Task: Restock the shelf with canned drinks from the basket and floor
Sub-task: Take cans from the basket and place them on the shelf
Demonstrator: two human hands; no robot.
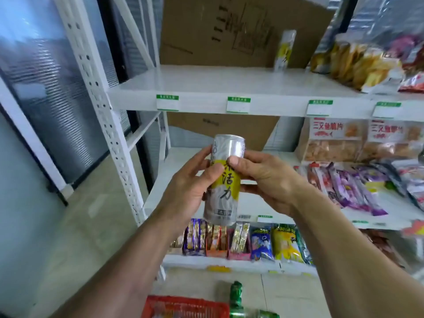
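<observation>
From the head camera we look down on both hands meeting in front of the white shelf (229, 88). Between them stands a tall silver-and-yellow can (223, 180), upright with a slight tilt, its silver top rising above the fingers and its grey base hanging below them. The left hand (190, 184) wraps the can's left side: its fingers (202, 157) curl round the upper body and its thumb lies across the yellow band. The right hand (263, 175) closes on the right side, its thumb pressing the label just beside the left thumb, its fingers tucked behind the can where we cannot see them. So both sets of fingers are narrow, holding the can.

Well above and to the right of the fingers, a second can (284, 50) of the same colours stands upright on the upper shelf board, near a brown cardboard box (218, 31) behind it. Right of that can lie snack bags (358, 63). To the right of the fingers, on the middle board, lie purple packets (351, 182). Below the fingers a row of small boxed sweets (218, 239) fills the lowest board. Further below, on the floor, we see the rim of a red basket (183, 306) and, just to its right, green cans (236, 297), blurred.
</observation>
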